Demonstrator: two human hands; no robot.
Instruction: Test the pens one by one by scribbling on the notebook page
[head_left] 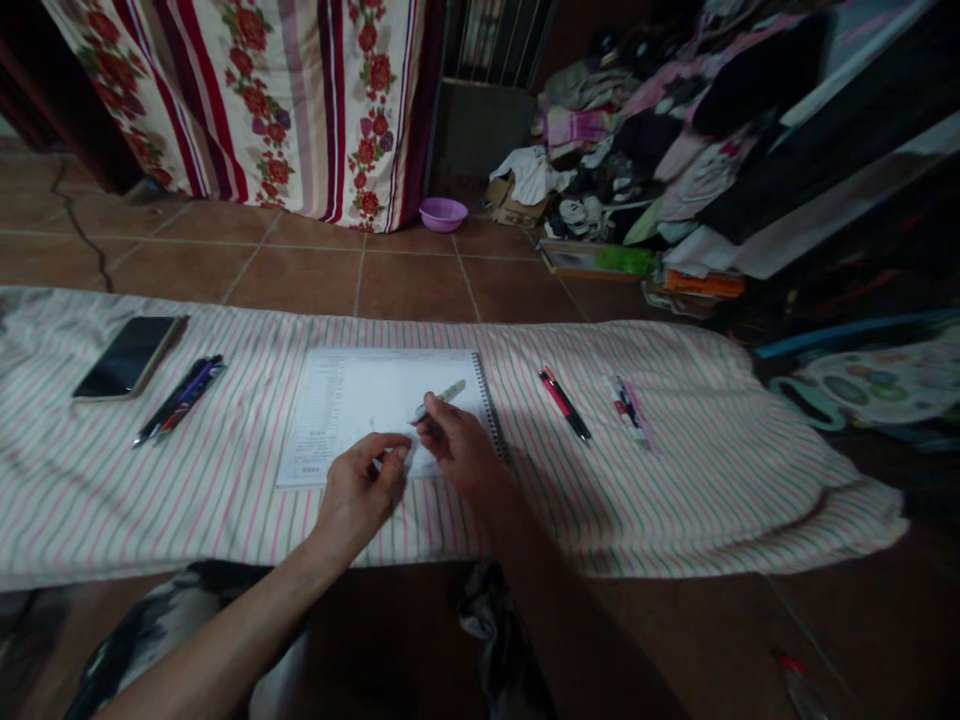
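A spiral-bound notebook (390, 395) lies open on the striped cloth, its coil on the right side and printed text along the left of the page. Over its lower right part, my right hand (454, 440) is closed round a pale pen (452, 390), tilted with one end pointing up and right. My left hand (367, 480) rests at the page's lower edge, thumb and fingertips pinched together near the pen's lower end. Whatever is between those fingertips, if anything, is too small to make out.
Several pens (184, 398) and a phone (129, 357) lie on the left of the cloth (247, 460). To the right are red and black pens (565, 405) and more pens (634, 412). Beyond are a purple basin (443, 214), a curtain (300, 110) and piled clothes (637, 140).
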